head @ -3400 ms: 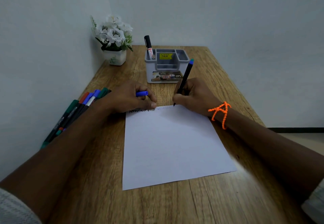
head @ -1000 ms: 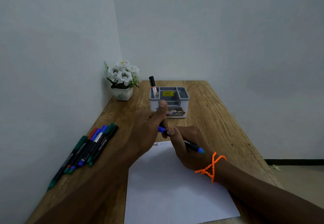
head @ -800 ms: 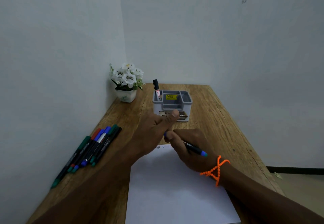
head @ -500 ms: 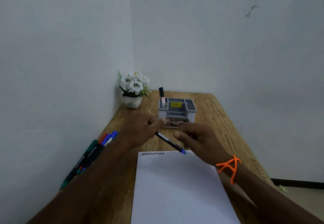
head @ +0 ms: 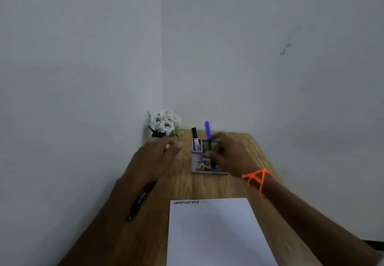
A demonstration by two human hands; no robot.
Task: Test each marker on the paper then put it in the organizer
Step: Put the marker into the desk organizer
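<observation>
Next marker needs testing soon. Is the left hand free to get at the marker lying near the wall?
Probably yes: the left hand is open and holds nothing, and the marker lies uncovered on the table just below its wrist.

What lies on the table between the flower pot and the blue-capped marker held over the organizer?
In the head view, a black marker stands upright in the organizer's left compartment, between the flower pot and the blue-capped marker in the right hand.
</observation>
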